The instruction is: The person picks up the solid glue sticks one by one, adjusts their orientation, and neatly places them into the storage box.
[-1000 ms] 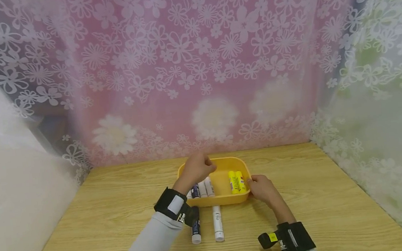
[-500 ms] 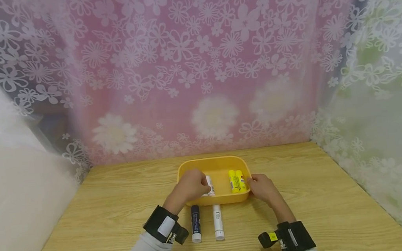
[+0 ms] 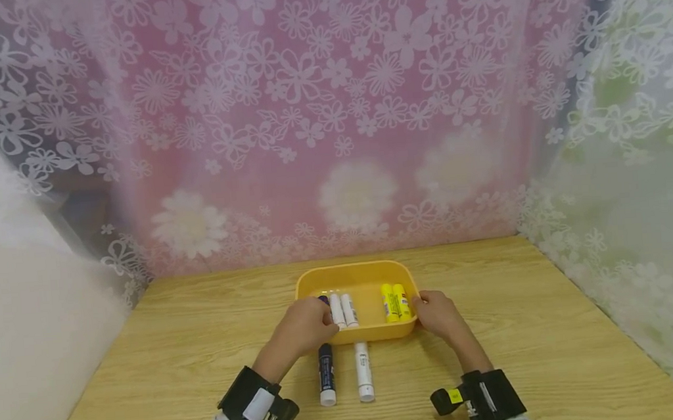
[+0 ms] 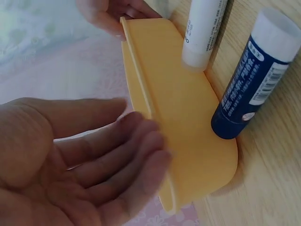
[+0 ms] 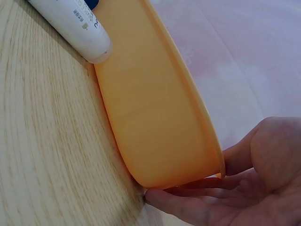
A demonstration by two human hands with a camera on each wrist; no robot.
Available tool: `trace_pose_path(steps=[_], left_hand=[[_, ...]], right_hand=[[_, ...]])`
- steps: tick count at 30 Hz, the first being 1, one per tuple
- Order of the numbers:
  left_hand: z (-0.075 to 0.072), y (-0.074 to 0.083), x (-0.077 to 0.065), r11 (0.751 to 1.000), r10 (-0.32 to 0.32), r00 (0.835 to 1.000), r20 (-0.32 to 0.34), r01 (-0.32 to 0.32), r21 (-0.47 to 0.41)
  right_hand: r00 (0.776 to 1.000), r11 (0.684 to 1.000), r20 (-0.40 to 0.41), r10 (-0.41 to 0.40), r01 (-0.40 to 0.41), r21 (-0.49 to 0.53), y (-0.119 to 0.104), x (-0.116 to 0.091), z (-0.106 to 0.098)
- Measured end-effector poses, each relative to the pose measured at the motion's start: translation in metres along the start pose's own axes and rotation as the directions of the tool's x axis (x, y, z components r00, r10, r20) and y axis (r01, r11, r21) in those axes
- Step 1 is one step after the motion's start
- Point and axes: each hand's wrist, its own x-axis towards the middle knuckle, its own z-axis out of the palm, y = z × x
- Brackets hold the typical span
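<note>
A yellow-orange plastic basket stands on the table. My right hand grips its right end, thumb at the rim and fingers under it in the right wrist view. My left hand is at the basket's front left corner; the left wrist view shows its fingers loosely bent by the rim, with nothing between them. Inside lie two yellow glue sticks at the right and white glue sticks at the left, beside a navy one partly hidden by my left hand. In front of the basket lie a navy glue stick and a white glue stick.
The wood-grain table extends to both sides of the basket. A pink floral curtain hangs along its back edge, with pale sheets at left and right. Each wrist wears a black strap with a camera.
My left hand has come down from above the basket and drawn left and toward me to its front left corner, uncovering the white glue sticks. My right hand has stayed on the basket.
</note>
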Motion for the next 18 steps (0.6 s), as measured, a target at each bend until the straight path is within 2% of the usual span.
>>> trace_pose_path(steps=[5,11,14,18], left_hand=[[0.005,-0.001,-0.008,0.999,-0.033,0.997,0.063,0.032,0.006],[0.014,-0.002,-0.017,0.995,-0.053,0.997,0.048,0.049,0.081],[0.018,-0.001,-0.020,0.993,-0.099,0.993,0.072,0.093,0.078],[0.026,-0.002,-0.023,0.985,-0.165,0.977,0.133,0.158,0.064]], right_hand=[[1.000,1.000,0.003,0.001,-0.001,-0.015,0.000,0.000,0.000],[1.000,1.000,0.005,0.002,-0.002,-0.016,0.001,0.002,0.000],[1.000,1.000,-0.003,0.004,-0.004,-0.029,0.002,0.003,0.000],[1.000,1.000,-0.002,0.003,-0.003,-0.027,0.002,0.003,0.000]])
